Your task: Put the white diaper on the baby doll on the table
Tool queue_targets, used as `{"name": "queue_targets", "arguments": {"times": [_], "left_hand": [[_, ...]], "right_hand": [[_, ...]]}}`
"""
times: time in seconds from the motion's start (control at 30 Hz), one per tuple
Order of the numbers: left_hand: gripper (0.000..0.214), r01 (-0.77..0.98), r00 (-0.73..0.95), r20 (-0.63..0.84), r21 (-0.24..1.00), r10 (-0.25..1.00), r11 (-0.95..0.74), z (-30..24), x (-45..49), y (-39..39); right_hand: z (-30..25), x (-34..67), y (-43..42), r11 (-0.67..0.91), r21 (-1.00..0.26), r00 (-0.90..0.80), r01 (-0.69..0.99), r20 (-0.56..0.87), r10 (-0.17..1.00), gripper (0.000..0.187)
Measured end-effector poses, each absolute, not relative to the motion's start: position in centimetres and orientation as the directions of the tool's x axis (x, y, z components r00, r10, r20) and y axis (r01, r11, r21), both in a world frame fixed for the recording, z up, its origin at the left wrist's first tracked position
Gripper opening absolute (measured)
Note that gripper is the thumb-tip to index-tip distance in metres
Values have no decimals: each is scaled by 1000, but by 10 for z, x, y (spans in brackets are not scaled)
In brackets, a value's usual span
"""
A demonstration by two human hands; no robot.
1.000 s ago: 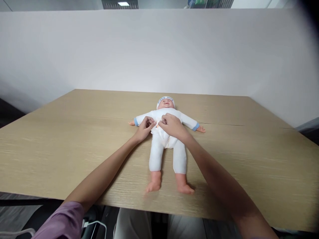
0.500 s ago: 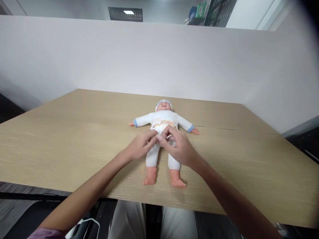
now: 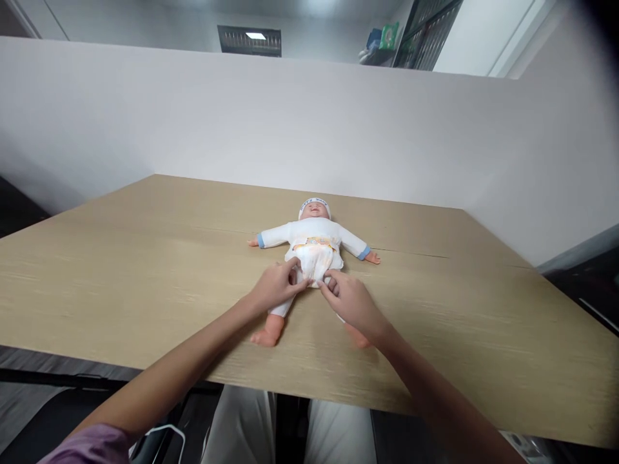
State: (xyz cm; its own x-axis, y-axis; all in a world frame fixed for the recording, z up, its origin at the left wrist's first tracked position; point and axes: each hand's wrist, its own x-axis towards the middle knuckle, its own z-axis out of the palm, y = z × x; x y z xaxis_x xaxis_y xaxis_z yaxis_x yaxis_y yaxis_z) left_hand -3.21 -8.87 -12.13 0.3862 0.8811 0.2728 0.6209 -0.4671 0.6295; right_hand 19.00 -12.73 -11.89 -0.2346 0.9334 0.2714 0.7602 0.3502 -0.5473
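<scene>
A baby doll (image 3: 316,227) in white clothes with blue cuffs lies on its back, head away from me, arms spread and legs apart. Around its hips is a white diaper (image 3: 315,261) with an orange printed band at the waist. My left hand (image 3: 275,287) pinches the diaper's lower edge near one leg, thumb toward the crotch. On the other side my right hand (image 3: 353,301) pinches the matching leg edge, its fingers curled. The two thumbs come close together at the crotch. My right hand and wrist cover most of the leg on that side.
The doll rests on a wooden table (image 3: 145,270) that reaches to a pale partition wall (image 3: 290,122). My knees in light trousers are below the front edge. A white cable (image 3: 169,426) hangs under the table at the left.
Both hands have moved from over the diaper's middle down to its leg edges, showing more of its front. The doll's legs have spread wider. The view has shifted slightly.
</scene>
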Motion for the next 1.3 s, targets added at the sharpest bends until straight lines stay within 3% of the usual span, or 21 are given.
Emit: {"name": "queue_targets", "arguments": {"times": [0.2, 0.53, 0.73, 1.3], "left_hand": [[39, 622, 391, 309, 606, 867, -496, -135, -31, -85], [17, 506, 404, 428, 631, 808, -588, -135, -34, -86], [10, 474, 407, 456, 635, 791, -610, -136, -34, -86], [19, 477, 439, 390, 662, 809, -578, -138, -34, -80]], "right_hand": [[-135, 172, -140, 321, -395, -194, 861, 328, 924, 13], [-140, 168, -150, 357, -541, -154, 761, 385, 910, 23], [-140, 169, -147, 373, -601, -163, 707, 375, 913, 19], [-136, 171, -139, 368, -626, -161, 688, 362, 918, 3]]}}
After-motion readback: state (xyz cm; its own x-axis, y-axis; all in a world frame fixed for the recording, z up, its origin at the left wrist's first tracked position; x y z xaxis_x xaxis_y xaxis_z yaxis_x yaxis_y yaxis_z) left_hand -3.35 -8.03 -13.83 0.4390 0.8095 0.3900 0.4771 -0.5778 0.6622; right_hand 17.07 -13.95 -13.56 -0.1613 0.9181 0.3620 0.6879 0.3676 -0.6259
